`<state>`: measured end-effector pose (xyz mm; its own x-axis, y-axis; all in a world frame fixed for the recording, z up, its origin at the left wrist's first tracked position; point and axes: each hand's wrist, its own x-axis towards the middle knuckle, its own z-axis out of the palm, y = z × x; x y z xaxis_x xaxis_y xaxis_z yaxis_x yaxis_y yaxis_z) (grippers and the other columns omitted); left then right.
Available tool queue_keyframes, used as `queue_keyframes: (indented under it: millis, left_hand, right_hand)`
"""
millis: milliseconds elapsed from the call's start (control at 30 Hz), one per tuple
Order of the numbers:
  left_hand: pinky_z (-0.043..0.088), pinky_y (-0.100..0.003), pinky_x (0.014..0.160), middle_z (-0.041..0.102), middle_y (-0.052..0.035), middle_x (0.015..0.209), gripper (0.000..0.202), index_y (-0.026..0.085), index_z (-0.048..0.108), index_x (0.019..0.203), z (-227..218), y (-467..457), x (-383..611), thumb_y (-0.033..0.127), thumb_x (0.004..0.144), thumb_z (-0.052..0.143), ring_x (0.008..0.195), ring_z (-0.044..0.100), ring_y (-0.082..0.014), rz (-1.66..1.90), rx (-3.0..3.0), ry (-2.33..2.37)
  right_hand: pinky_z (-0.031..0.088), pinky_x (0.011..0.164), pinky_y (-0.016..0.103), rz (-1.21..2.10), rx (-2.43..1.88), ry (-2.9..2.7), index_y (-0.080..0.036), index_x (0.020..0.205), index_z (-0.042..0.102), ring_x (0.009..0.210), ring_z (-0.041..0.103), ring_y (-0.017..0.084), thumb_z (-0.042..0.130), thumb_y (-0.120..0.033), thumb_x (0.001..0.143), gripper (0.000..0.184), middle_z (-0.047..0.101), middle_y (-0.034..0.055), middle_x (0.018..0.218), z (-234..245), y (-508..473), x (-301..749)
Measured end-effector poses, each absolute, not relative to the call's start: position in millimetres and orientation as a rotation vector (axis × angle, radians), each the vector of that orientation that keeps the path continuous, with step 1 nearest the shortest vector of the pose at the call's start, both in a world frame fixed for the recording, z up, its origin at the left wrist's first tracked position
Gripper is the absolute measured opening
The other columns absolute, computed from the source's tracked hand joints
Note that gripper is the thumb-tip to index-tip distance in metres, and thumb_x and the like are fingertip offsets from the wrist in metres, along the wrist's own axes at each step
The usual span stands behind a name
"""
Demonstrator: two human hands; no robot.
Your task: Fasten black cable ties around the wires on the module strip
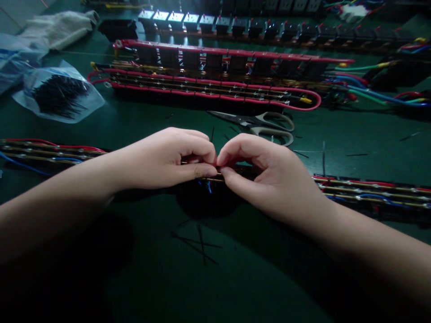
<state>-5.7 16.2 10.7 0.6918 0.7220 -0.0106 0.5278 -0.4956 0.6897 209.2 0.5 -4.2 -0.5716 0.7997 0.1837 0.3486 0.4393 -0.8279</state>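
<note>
A long strip of electrical sockets with brass bars and red and blue wires point(373, 190) lies across the table under both hands. Over its middle, my left hand point(175, 157) is closed in a pinch, thumb in front and bent index finger above. My right hand point(269, 168) pinches from the other side, fingertips meeting those of the left. Whatever sits between the fingertips is hidden. A thin black cable tie end point(213, 133) shows just behind the left fingertips, and another cable tie point(323, 158) stands upright from the strip at right. A blue wire end point(210, 186) pokes out below the thumbs.
Scissors point(256, 122) lie behind the hands. A clear bag of black cable ties point(60, 96) is at left, near a pale cloth glove point(63, 29). Loose ties point(202, 244) lie in front. Red-wired strips point(215, 89) and a socket row point(222, 26) stand farther back.
</note>
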Motion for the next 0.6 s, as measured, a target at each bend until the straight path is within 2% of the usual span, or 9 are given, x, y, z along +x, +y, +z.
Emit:
queue_keyframes:
  millis: [467, 600]
  left_hand:
    - [0.042, -0.017, 0.067, 0.061, 0.0015, 0.081, 0.018, 0.018, 0.064, 0.077, 10.8, 16.9, -5.0, 0.023, 0.092, 0.055, 0.073, 0.054, -0.0084, 0.334, 2.244, 0.904]
    - [0.042, -0.018, 0.068, 0.06, 0.001, 0.081, 0.019, 0.018, 0.064, 0.078, 10.6, 16.6, -4.5, 0.025, 0.092, 0.053, 0.073, 0.054, -0.0095, 0.314, 2.247, 0.928]
  right_hand:
    - [0.055, 0.076, 0.027, 1.022, -0.982, -2.101, -0.018, 0.088, 0.063, 0.08, 0.066, 0.014, 0.058, -0.007, 0.084, 0.012, 0.068, 0.0004, 0.086, -5.6, -1.1, 209.1]
    - [0.051, 0.069, 0.027, 0.972, -1.041, -2.143, -0.018, 0.088, 0.064, 0.075, 0.063, 0.014, 0.059, -0.01, 0.083, 0.011, 0.068, 0.0005, 0.084, -2.9, -0.3, 208.0]
